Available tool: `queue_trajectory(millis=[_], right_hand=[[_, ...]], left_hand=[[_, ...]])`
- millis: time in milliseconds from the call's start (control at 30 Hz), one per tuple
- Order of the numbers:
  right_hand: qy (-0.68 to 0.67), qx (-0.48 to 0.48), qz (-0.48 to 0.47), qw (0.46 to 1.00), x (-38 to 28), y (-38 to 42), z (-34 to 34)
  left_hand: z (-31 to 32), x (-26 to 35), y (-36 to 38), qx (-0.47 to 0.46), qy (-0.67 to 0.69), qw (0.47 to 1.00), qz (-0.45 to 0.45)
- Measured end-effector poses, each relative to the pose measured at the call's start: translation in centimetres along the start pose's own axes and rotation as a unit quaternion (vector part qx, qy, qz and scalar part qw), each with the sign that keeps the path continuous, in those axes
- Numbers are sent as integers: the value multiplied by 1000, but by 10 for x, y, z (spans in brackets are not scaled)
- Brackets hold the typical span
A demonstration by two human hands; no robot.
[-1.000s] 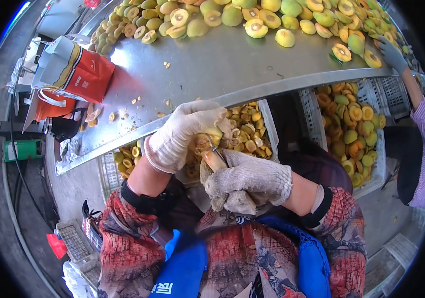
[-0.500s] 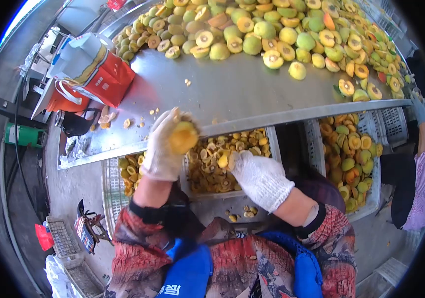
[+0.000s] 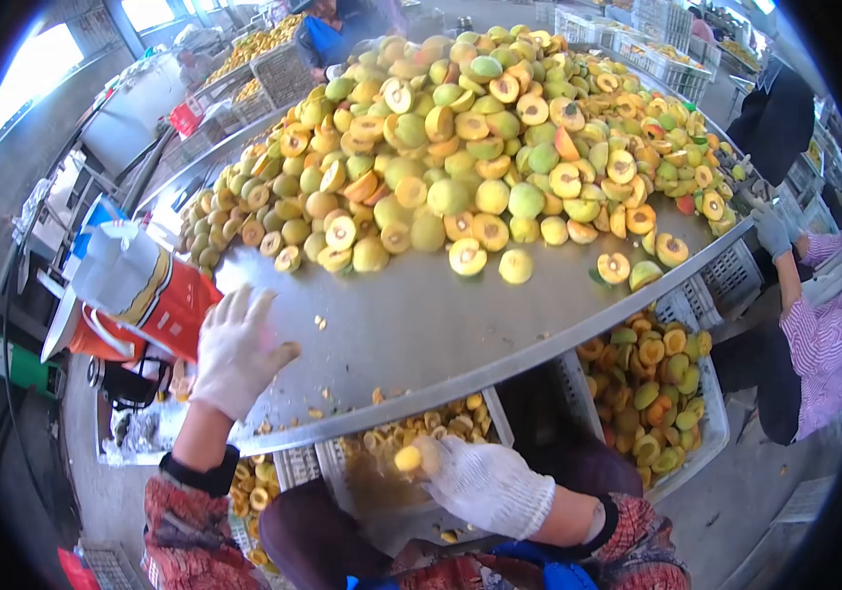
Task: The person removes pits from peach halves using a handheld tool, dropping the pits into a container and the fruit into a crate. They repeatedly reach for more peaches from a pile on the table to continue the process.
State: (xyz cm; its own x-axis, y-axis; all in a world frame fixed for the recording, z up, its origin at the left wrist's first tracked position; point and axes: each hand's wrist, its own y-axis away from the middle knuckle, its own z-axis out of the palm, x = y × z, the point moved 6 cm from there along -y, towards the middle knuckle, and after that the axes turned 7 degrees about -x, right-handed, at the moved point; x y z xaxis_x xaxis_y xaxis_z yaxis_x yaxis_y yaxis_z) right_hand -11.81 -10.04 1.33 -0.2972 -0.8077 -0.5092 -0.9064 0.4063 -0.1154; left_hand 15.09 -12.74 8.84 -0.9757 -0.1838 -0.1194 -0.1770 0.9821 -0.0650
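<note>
My left hand (image 3: pixel 234 352), in a white knit glove, is above the left of the metal table, its fingers spread and nothing in them. It is nearest to a red-and-white bag (image 3: pixel 170 305). My right hand (image 3: pixel 485 482), also gloved, is closed over the crate below the table edge. From its fingers sticks a small yellow round-ended thing (image 3: pixel 408 458); I cannot make out whether it is fruit or a tool's end. A big heap of halved yellow-green peaches (image 3: pixel 450 197), many with the pit showing, lies on the metal table (image 3: pixel 391 329).
Under the table edge stands a crate of brown-yellow scraps (image 3: pixel 499 418). A crate of peach halves (image 3: pixel 721 418) is at right, with more halves (image 3: pixel 256 487) at lower left. A co-worker in a striped sleeve (image 3: pixel 819 324) works at right; another person (image 3: pixel 337 34) is behind the heap.
My left hand has let go of the peach half and moved left, opening its fingers. My right hand remains closed around the yellow thing, lower in view. The view has tilted up.
</note>
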Motion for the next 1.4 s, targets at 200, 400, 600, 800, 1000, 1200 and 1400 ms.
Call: queue_trajectory(millis=[200, 400, 600, 800, 1000, 1200, 1400], right_hand=[[25, -47, 101, 994, 23, -12, -36], [-42, 5, 201, 979, 53, -19, -66], [-85, 57, 182, 978, 75, -26, -108], [-140, -12, 230, 963, 99, -33, -108], [-126, 21, 198, 972, 94, -41, -104], [-64, 61, 159, 983, 82, -46, -84], [-11, 2, 171, 985, 81, -59, -63]], left_hand=[[19, 65, -154, 53, -6, 992, 113], [6, 129, -255, 100, -53, 985, 127], [-9, 176, -347, 127, -46, 983, 123], [2, 169, -391, 71, -3, 994, 87], [12, 157, -373, 37, -45, 994, 88], [95, 105, -297, 43, 46, 985, 160], [95, 69, -185, -10, 44, 979, 200]])
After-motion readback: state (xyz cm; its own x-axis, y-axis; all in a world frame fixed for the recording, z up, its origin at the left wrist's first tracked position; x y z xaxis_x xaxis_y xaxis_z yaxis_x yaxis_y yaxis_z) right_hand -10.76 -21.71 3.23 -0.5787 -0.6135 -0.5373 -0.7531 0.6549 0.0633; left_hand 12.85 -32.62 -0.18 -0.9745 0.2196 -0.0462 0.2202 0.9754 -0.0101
